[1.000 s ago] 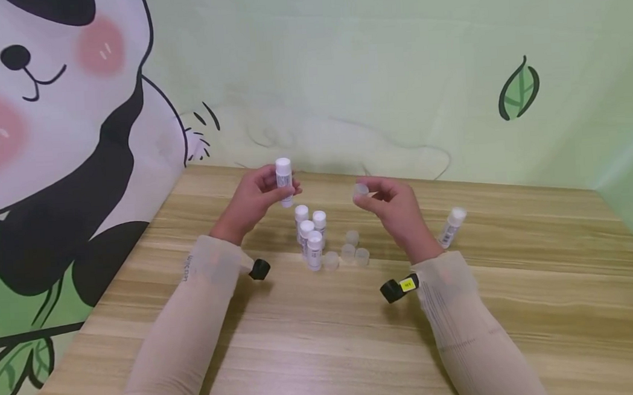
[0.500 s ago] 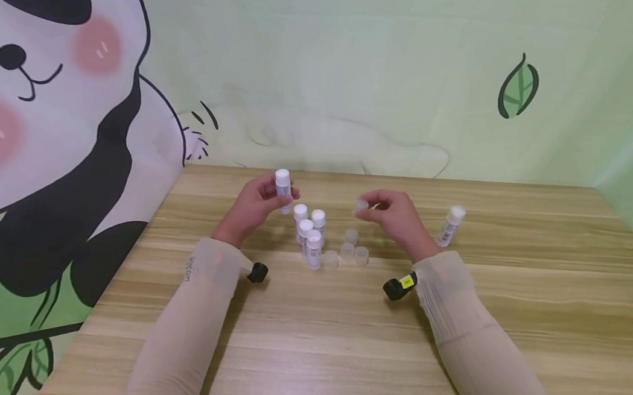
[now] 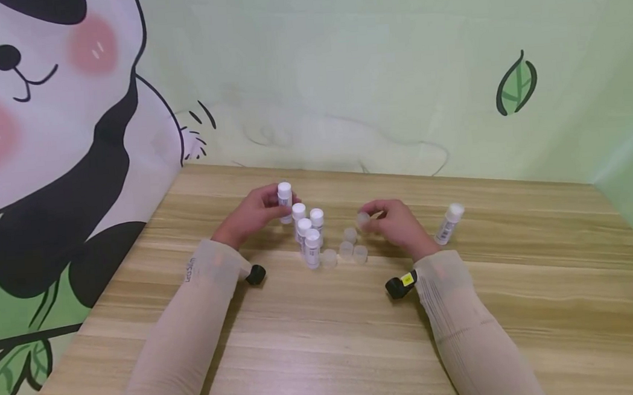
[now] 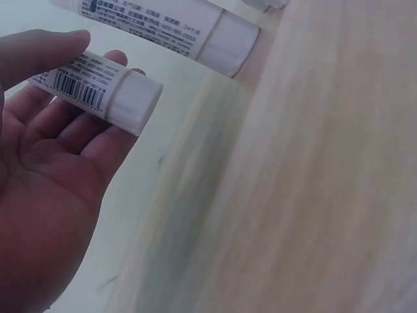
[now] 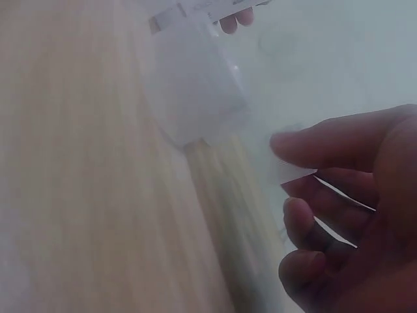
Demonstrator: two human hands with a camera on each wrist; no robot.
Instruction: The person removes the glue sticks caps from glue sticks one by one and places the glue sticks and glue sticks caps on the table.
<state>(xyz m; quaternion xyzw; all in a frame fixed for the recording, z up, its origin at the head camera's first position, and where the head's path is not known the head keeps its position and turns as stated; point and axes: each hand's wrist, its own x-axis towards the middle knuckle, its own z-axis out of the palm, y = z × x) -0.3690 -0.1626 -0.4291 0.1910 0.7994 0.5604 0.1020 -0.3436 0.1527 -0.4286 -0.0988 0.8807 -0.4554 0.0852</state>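
My left hand (image 3: 257, 212) holds a white glue stick (image 3: 285, 200) upright between thumb and fingers, just behind a cluster of several standing glue sticks (image 3: 312, 251). Its printed label and barcode show in the left wrist view, where the held glue stick (image 4: 98, 88) has its plain white end pointing right. To the right of the cluster, my right hand (image 3: 396, 221) pinches a small translucent cap (image 3: 362, 220) close over the table. Several similar loose caps (image 3: 346, 250) sit between that hand and the cluster. In the right wrist view the pinched cap (image 5: 290, 171) is mostly hidden by thumb and finger.
One more glue stick (image 3: 450, 224) stands apart on the right, beyond my right wrist. The wooden table (image 3: 315, 348) ends at the back against a pale green wall cloth (image 3: 341, 69) with a printed panda on the left.
My left hand has lowered its glue stick toward the table beside the cluster. The right hand has come down with its cap toward the loose caps. The standing glue sticks keep their places.
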